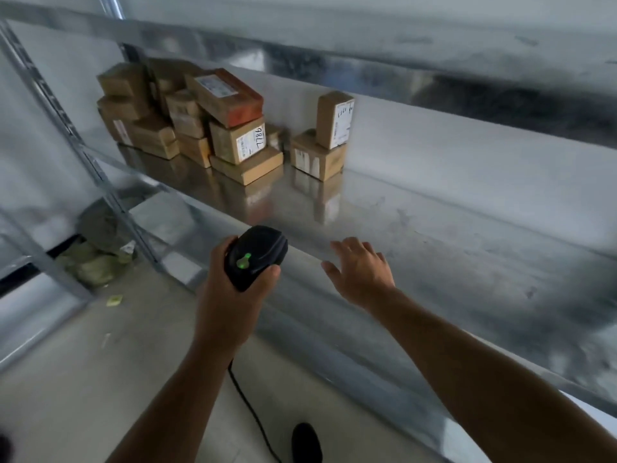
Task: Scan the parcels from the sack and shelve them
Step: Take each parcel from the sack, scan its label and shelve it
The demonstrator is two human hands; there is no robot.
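- Your left grip (230, 295) is curled round the black scanner (255, 259), with the thumb on its right side. A green light glows on top of the scanner, and its dark cable (248, 409) drops below the grip toward the floor.
- Your right grip (362, 272) is open with its fingers spread and relaxed. It holds nothing and hovers over the front edge of the metal shelf (434, 228), just right of the scanner.
- The parcels (187, 128) are brown cardboard boxes piled on that shelf, ahead and left of your left grip and well apart from it.
- The top parcel (227, 95) is reddish-brown and tilted, with a white label facing up. The box under it (238, 140) has a white label with 7786 handwritten on it.
- Ahead of your right grip, a squat box (317, 158) carries a taller upright box (335, 120). Its side label has handwriting too blurred to read.
- A greenish crumpled heap (93, 265) lies on the floor under the shelf, left of your left grip. You cannot tell whether it is the sack.
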